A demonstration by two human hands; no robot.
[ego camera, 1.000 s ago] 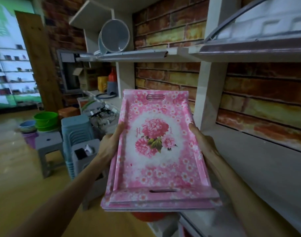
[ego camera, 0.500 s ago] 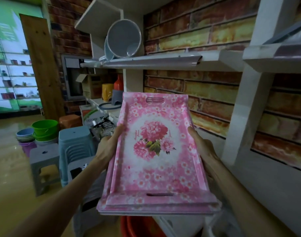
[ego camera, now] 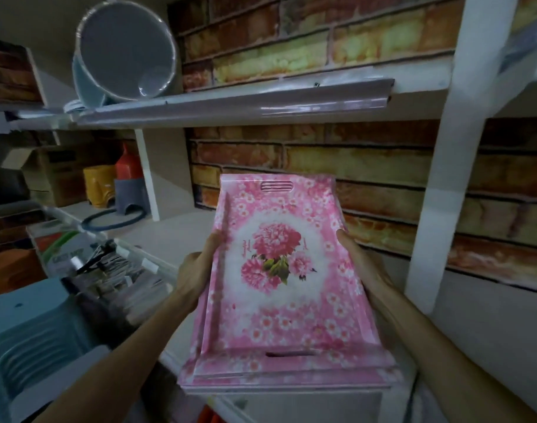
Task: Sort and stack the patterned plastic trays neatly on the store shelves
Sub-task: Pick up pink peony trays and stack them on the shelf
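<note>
item: stack of pink flowered trays (ego camera: 279, 282), nested, slot handles at near and far ends. i see it held above the lower shelf (ego camera: 169, 239), before the brick wall (ego camera: 367, 166). left hand (ego camera: 197, 270) grasps the left rim, right hand (ego camera: 361, 264) the right rim. upper shelf (ego camera: 230, 102) carries a grey tub (ego camera: 123, 50); blue stools (ego camera: 32, 340) lower left.

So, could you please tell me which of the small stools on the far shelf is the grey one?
The grey stool is the low one in front, beside the white upright; the yellow stool sits to its left, and the red one rises behind it.
</note>
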